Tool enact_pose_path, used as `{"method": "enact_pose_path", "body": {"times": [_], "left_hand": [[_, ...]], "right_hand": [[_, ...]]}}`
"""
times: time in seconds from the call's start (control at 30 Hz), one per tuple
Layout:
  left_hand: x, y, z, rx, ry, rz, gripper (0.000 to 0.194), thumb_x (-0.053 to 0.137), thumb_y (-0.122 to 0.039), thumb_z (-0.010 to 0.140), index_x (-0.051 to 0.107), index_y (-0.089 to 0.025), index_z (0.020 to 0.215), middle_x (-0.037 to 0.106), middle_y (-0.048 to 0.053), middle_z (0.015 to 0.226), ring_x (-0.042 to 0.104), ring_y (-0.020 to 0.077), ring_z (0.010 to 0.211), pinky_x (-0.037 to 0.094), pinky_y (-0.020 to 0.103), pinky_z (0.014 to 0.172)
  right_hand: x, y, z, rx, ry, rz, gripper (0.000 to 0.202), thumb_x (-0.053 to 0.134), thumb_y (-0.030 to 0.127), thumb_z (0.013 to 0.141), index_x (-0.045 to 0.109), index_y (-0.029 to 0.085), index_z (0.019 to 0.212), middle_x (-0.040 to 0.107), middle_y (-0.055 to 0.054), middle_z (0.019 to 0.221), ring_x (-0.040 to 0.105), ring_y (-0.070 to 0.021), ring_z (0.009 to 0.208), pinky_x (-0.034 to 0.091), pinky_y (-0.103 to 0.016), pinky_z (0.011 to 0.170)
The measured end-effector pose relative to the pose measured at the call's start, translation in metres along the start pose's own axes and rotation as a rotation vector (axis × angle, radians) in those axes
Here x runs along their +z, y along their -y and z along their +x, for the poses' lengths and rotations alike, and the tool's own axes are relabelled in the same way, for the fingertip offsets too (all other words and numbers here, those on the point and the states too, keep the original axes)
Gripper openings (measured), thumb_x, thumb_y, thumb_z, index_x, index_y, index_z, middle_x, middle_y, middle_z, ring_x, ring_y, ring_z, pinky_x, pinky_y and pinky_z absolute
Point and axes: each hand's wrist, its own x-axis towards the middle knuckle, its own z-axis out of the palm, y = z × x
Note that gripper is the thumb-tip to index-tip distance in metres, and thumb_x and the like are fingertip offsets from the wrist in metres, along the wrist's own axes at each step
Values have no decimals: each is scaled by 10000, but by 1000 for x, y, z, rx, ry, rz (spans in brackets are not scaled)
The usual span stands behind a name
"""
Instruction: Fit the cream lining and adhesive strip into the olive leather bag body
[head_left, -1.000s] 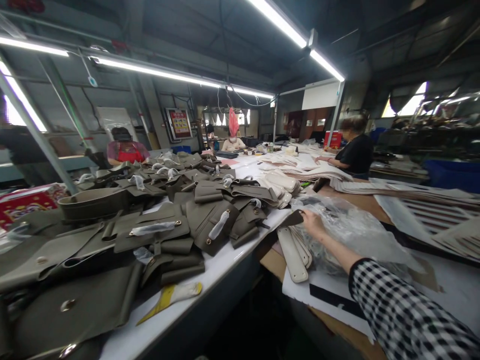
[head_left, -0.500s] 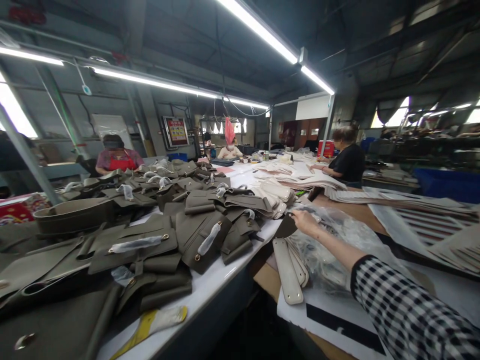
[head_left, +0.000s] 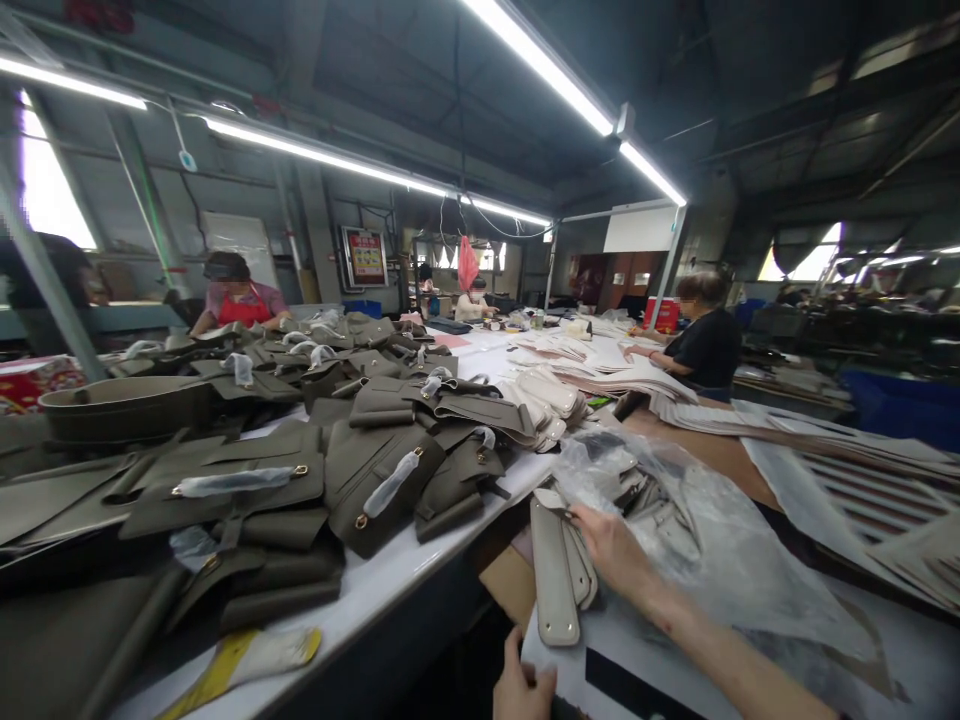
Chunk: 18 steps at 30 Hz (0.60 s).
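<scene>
My right hand [head_left: 611,550] reaches over the right-hand worktable, its fingers closed at the upper end of a stack of pale grey leather strips [head_left: 556,585]. A light piece [head_left: 553,498] shows at the fingertips. The strips have rounded ends and small metal studs. Low in the view, my left hand [head_left: 523,685] is near the table's front edge, below the stack, with thumb and fingers apart; part of it is cut off by the frame. Beside my right hand, a clear plastic bag [head_left: 720,520] lies over more pale strips.
Dark olive leather bag parts [head_left: 382,490] with plastic-wrapped handles cover the left table. A yellow-and-white item [head_left: 247,665] lies on its front edge. Stacked pale sheets [head_left: 810,420] lie at right. One person [head_left: 705,335] works at right, another [head_left: 244,300] at back left.
My right hand has come nearer, down to the pale strips; the dark piece it held is no longer seen there. My left hand has entered at the bottom. The view has shifted slightly.
</scene>
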Motion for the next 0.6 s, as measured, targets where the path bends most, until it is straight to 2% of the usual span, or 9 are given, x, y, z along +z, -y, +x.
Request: {"method": "enact_pose_path", "body": {"times": [0.07, 0.13, 0.23, 0.3, 0.33, 0.4, 0.47, 0.53, 0.6], "left_hand": [[3, -10, 9, 121, -55, 162, 831, 549, -391, 747, 303, -164, 1508, 487, 156, 1457, 456, 321, 1337, 370, 416, 1097], [7, -16, 16, 246, -28, 337, 804, 602, -399, 721, 401, -180, 1468, 330, 128, 1575, 260, 361, 1450, 197, 452, 1195], [11, -16, 26, 281, 105, 403, 565, 486, -361, 828, 553, -186, 1360, 436, 136, 1514, 293, 368, 1438, 152, 481, 1209], [11, -13, 29, 275, 136, 380, 495, 400, -300, 872, 598, -179, 1309, 500, 149, 1458, 371, 357, 1397, 180, 498, 1197], [9, -12, 29, 283, 139, 362, 489, 444, -318, 858, 602, -177, 1299, 504, 154, 1451, 385, 362, 1384, 173, 508, 1196], [5, -14, 23, 307, 135, 304, 593, 657, -396, 723, 611, -174, 1270, 515, 163, 1430, 391, 386, 1363, 146, 516, 1201], [-1, -21, 12, 299, 79, 212, 694, 756, -407, 606, 616, -166, 1241, 509, 170, 1421, 392, 402, 1346, 154, 525, 1194], [-7, -32, -3, 263, -41, 89, 603, 691, -396, 679, 605, -157, 1225, 500, 165, 1410, 409, 372, 1325, 214, 501, 1171], [-16, -42, -20, 233, -182, -37, 506, 590, -365, 771, 568, -168, 1237, 520, 138, 1362, 454, 299, 1281, 297, 416, 1131]], "right_hand": [[3, -2, -2, 22, -41, 94, 275, 385, 288, 937, 632, 229, 834, 701, -62, 767, 667, -249, 745, 500, -353, 665], [1, -9, 8, 60, -92, 194, 267, 427, 331, 912, 629, 226, 774, 673, -41, 680, 648, -227, 633, 518, -333, 566], [-18, -26, 41, 136, -237, 348, 288, 479, 421, 872, 612, 205, 736, 624, -24, 613, 612, -200, 526, 505, -292, 410], [-44, -34, 67, 185, -398, 438, 359, 451, 497, 883, 605, 182, 810, 620, -35, 655, 609, -195, 535, 520, -292, 392], [-59, -34, 79, 199, -476, 476, 398, 431, 524, 895, 605, 167, 893, 640, -54, 734, 622, -196, 579, 541, -297, 413], [-90, -20, 92, 201, -588, 544, 445, 448, 540, 898, 581, 147, 1059, 658, -95, 933, 645, -196, 684, 580, -300, 469], [-113, 9, 90, 140, -599, 608, 442, 534, 529, 875, 586, 175, 1135, 647, -92, 1062, 655, -189, 752, 610, -303, 528], [-122, 45, 70, 44, -528, 647, 389, 622, 529, 837, 652, 199, 1041, 656, -83, 1022, 665, -192, 745, 625, -305, 544], [-116, 72, 37, 45, -434, 588, 392, 648, 586, 815, 696, 221, 950, 673, -87, 942, 677, -185, 680, 636, -303, 544]]}}
